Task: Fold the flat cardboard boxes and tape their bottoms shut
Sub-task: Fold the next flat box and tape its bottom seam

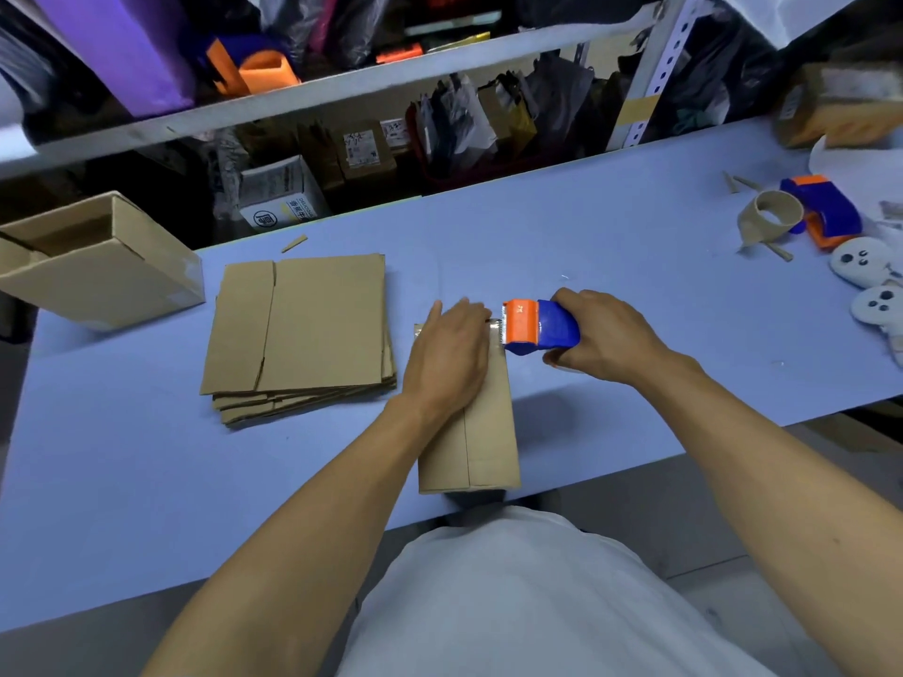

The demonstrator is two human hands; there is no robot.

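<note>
A folded cardboard box [481, 432] is lying on the blue tabletop [611, 246] directly in front of the person, its near end reaching the tabletop's front edge and its far end lying under the hands. The left hand [447, 356] is resting flat on the far part of the box, fingers straight and pressing down on the cardboard. The right hand [603, 334] is gripping an orange-and-blue tape dispenser [537, 327], fingers curled round its blue body, just right of the box's far end; the orange head is touching the box edge, and a short strip of clear tape [496, 327] is showing between the head and the left fingertips. To the left of the box, a stack of flat cardboard boxes [303, 329] is lying on the tabletop, close to but apart from the box. Farther left, at the tabletop's corner, an assembled open box [97, 266] is lying tilted on its side. Well to the right of the box, near the far edge, an empty cardboard tape core [769, 215] is sitting beside a second orange-and-blue dispenser [826, 217], with white rounded objects [865, 276] just nearer. Behind the tabletop, metal shelving [342, 85] is holding cartons and bags.
</note>
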